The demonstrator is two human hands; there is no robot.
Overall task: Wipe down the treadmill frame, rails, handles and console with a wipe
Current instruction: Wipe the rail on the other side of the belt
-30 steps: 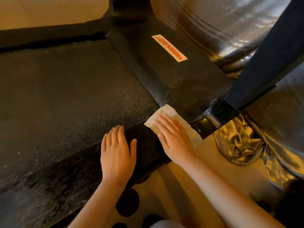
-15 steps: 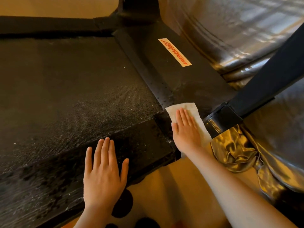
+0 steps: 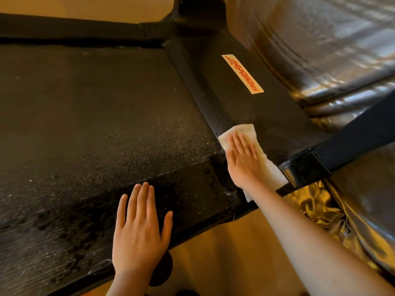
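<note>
A black treadmill fills the view, its belt (image 3: 96,116) to the left and its right side rail (image 3: 252,107) running away from me, with a pale label (image 3: 242,74) on it. My right hand (image 3: 242,163) lies flat with straight fingers on a white wipe (image 3: 245,130), pressing it onto the near end of that rail. The wipe shows ahead of the fingertips and along the hand's right side. My left hand (image 3: 139,227) rests flat, fingers spread, on the treadmill's rear end cover (image 3: 64,236), holding nothing.
A black upright post (image 3: 350,137) with a glossy base bracket (image 3: 303,169) rises just right of the wipe. Shiny silver fabric (image 3: 320,43) lies along the rail's right side, crumpled golden near the bracket. Tan floor (image 3: 235,253) shows below the treadmill's rear edge.
My right hand has slid the wipe forward along the side rail, away from the rear corner. My left hand has shifted back and left, and stays flat on the rear cover.
</note>
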